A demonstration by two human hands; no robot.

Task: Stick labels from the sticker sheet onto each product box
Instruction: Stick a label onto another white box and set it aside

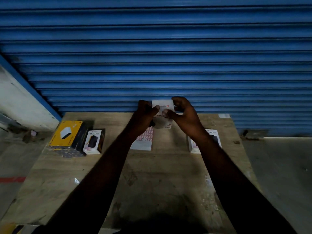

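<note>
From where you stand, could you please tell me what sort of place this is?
Probably a shop's storeroom or packing spot: a closed blue roller shutter stands behind a worn wooden table, retail product boxes and a sticker sheet lie on it, and the left hand and right hand hold a white box.

A held box (163, 107) sits between the left hand (143, 114) and the right hand (184, 112), above the far edge of the surface (160, 174), with a shutter (152, 48) behind. The sticker sheet (143, 141) lies on the surface beneath the left hand, partly under its wrist; a second box (194, 146) lies beneath the right hand, partly hidden by the forearm. Well left of the left hand, a large box (67, 134) and a smaller box (93, 141) sit side by side, the smaller nearer the hand.
</note>
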